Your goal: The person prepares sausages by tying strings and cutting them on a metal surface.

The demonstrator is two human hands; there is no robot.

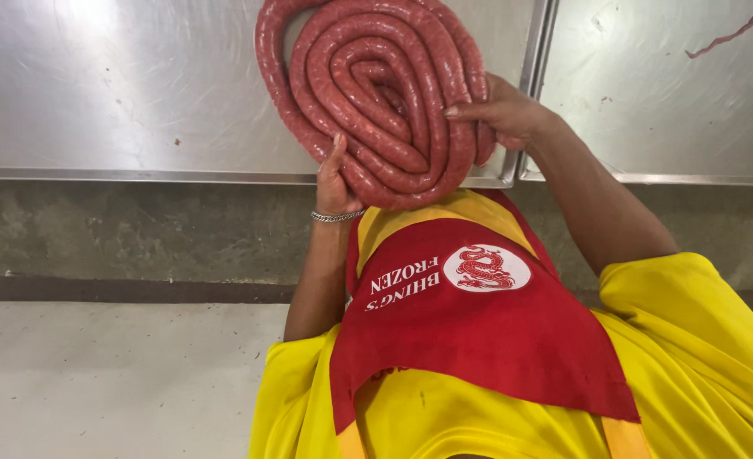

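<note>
You are holding a big coil of raw sausage [376, 93] up over the near edge of a steel table [121, 93], and both of your hands are gripping it from opposite sides. The sausage is one long, thick rope wound round itself into a loose oval spiral; its casing is looking smooth and slightly glossy, and the meat inside is showing as deep red flecked with paler bits. Your left hand [335, 183] is reaching up under the lower left of the coil, palm against the outer loop and thumb lying up along its curve; the fingers are going behind the sausage, so I cannot tell how far they are curling. A thin silver chain bracelet [337, 217] is sitting on that wrist. Your right hand [504, 110] is clasping the right side of the coil, thumb pressing flat across the front of the outer loops and the other fingers seeming to wrap round the back. The table is showing as flat, dull metal sheets with fine scratches, smears and raised rims, and a narrow seam [536, 76] is running between two panels just behind your right hand. A thin reddish strand [733, 34] is lying on the far right panel, well apart from the coil. Below the table edge a rough grey concrete wall [138, 229] is meeting a pale floor [113, 382]. You are wearing a yellow shirt [699, 340] and a red cloth apron [478, 340] with yellow straps.
</note>
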